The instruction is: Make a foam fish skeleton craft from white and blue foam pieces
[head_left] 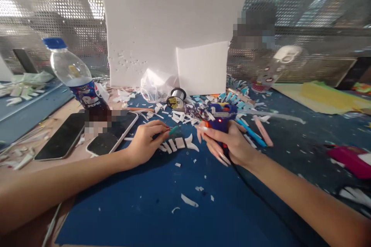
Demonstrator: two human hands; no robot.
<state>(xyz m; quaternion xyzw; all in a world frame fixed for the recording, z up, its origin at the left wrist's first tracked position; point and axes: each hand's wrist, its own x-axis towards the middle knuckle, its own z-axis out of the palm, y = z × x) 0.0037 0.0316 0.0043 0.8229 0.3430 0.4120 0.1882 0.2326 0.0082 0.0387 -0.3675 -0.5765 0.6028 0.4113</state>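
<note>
while my left hand (pixel 146 141) pinches a small teal piece (pixel 174 130) between thumb and finger, just beside the cut white pieces (pixel 180 143) on the blue mat (pixel 145 208), my right hand (pixel 237 146) is wrapped around a blue glue gun (pixel 222 117), its front turned leftward. i take this as a gluing step; the next move seems to call for a steady pinch and a careful approach.

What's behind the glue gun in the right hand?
Beyond the glue gun, blue and white scraps show, with the smaller white panel standing farther back. Whatever the gun's body and the right hand cover directly cannot be seen.
</note>
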